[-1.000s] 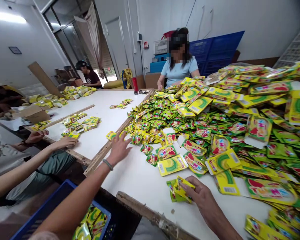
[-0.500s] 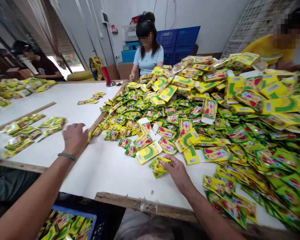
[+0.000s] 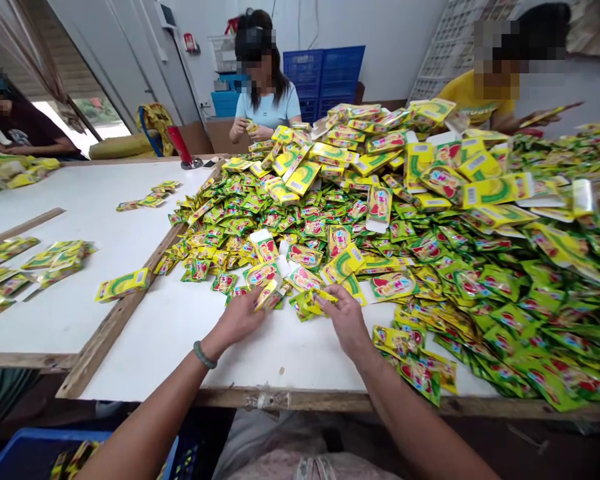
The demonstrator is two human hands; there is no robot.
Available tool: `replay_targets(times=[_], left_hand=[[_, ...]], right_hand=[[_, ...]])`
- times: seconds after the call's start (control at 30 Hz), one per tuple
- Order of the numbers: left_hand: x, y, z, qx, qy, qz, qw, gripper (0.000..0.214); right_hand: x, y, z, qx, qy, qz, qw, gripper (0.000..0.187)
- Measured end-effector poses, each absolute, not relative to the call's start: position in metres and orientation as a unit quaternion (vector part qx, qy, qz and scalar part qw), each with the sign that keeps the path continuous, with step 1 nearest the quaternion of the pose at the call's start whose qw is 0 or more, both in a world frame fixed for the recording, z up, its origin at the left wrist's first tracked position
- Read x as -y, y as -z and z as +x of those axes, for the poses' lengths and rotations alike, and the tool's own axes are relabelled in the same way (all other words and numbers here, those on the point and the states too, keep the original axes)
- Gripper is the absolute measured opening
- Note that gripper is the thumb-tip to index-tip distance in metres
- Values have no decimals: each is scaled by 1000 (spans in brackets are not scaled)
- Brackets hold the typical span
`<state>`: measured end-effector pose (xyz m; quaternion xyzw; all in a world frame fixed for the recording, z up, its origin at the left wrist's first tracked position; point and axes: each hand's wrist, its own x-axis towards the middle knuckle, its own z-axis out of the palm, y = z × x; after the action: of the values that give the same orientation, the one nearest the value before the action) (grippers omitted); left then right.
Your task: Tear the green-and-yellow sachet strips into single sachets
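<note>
My left hand (image 3: 243,316), with a bead bracelet on its wrist, is closed on a small yellow carton (image 3: 267,295) near the front of the pile. Fingers hide part of that carton, so I cannot tell whether its end is open. To its right, my right hand (image 3: 349,321) pinches shiny yellow-green sachets (image 3: 310,303) between thumb and fingers, just above the white tabletop (image 3: 300,353). Flat cartons with melon pictures, such as the carton (image 3: 394,285), lie just beyond both hands. Another yellow carton (image 3: 123,285) rests across the wooden strip on the left.
A big heap of green sachets (image 3: 485,280) and yellow cartons covers the table's middle and right. A wooden divider (image 3: 125,313) runs along the left. Below the edge stands a blue crate (image 3: 35,437). Co-workers sit around the table; one person in light blue (image 3: 267,107) faces me.
My left hand has come from the wooden divider to the middle and now grips a carton. A carton lies on the divider. The right hand still holds its sachets; the view has turned right.
</note>
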<state>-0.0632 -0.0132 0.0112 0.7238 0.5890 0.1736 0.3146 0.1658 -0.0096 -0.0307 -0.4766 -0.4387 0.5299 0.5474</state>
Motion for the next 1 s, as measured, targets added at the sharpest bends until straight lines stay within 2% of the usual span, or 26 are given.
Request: replay_targets(times=[0.13,0.23,0.37,0.7,0.87,1.0], left_hand=[[26,-9,-55,-483,-290,567,601,50],[30,0,-45,-447,-365,445,685,50],[28,9,-44,-442,-400,381,707,47],[27,9,-51,-445,-399,380,706,39],[28,5,-48,-441,-381,391,712,43],[29,6,-48,-437,-383,391,714,42]], right_hand=[[-2,17,165,428,-520,-440,594,29],[-10,9,166,518,-481,-453,544,25],[-16,6,172,590,-440,-480,477,20],[-33,-11,180,678,-479,-447,335,13],[-36,-26,172,773,-389,-441,236,4],[-40,-31,162,788,-383,-435,208,10]])
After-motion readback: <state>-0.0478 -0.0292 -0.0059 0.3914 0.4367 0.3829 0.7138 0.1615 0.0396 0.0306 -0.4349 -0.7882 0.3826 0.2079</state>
